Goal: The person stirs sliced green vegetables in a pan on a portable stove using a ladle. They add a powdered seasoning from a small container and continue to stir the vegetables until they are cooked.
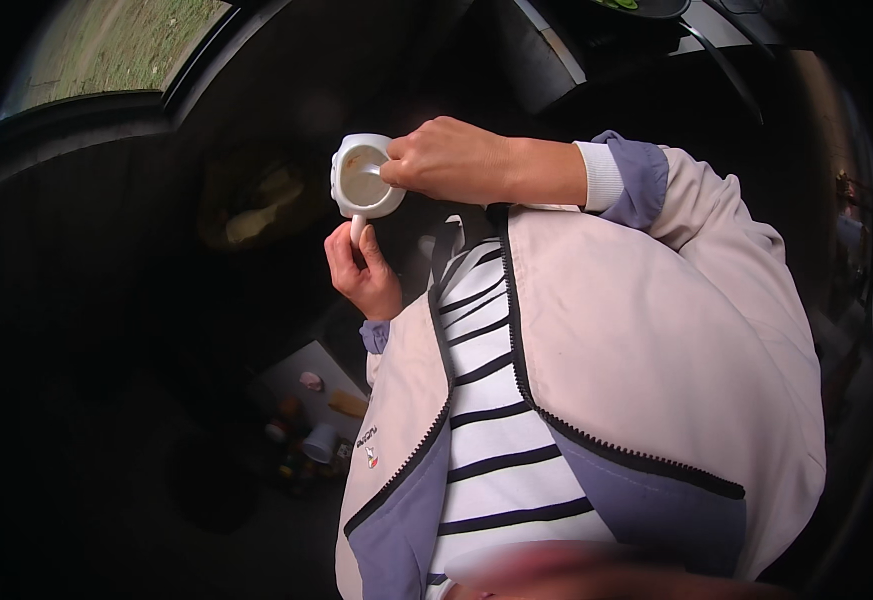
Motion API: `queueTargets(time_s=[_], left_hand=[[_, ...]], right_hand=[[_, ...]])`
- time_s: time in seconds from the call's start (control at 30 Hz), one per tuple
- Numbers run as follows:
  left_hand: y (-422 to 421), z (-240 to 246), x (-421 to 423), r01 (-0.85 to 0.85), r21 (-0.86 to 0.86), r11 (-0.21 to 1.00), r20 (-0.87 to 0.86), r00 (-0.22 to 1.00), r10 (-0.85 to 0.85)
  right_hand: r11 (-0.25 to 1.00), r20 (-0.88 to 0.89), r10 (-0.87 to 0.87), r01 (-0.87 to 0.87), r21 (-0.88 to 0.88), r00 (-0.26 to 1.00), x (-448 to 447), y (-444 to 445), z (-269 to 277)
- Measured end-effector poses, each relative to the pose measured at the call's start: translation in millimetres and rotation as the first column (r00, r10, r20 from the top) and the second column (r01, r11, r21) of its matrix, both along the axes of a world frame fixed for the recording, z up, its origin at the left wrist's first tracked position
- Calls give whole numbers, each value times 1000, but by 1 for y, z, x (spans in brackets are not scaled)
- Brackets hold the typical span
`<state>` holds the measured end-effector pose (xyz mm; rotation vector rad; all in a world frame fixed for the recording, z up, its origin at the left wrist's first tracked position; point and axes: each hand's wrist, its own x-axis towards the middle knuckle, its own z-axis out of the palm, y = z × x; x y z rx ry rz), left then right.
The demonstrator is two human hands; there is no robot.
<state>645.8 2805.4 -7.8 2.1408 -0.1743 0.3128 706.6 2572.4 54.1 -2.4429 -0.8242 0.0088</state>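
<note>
A white ceramic mug point(342, 184) is held up in front of my chest, its mouth tilted so that I see inside. My left hand point(365, 270) grips its handle from below. Over the rim, my right hand point(451, 157) pinches what looks like a spoon point(370, 170), whose visible part reaches into the mug. My fingers hide the rest of it. Brownish residue marks the inner wall of the mug, and a pale surface shows deeper in.
At the upper left, a window point(118, 49) looks onto grass. A dark pan point(658, 7) with green pieces stands at the top right, beyond a pale panel edge point(562, 56). Low on the left, a white surface point(324, 360) bears small items, near a white cup point(320, 442).
</note>
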Motion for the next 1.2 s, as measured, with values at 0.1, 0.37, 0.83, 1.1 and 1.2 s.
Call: queueTargets(time_s=[0.1, 0.37, 0.83, 1.1, 1.2], left_hand=[[2, 0, 0, -7, 47, 999, 2, 1000, 7], [4, 0, -1, -6, 105, 994, -18, 1000, 8], [16, -13, 1, -73, 350, 934, 184, 983, 8], [8, -15, -7, -206, 343, 916, 172, 973, 154], [9, -15, -12, -282, 338, 898, 189, 955, 229]], right_hand=[[998, -16, 54, -54, 31, 998, 0, -4, -7], [994, 11, 94, -94, 58, 996, 10, -1, -26], [986, -34, 164, -163, 16, 986, 21, 7, -39], [951, -141, 265, -234, 201, 954, 51, 1, -42], [923, -248, 316, -237, 303, 916, 62, 5, -46]])
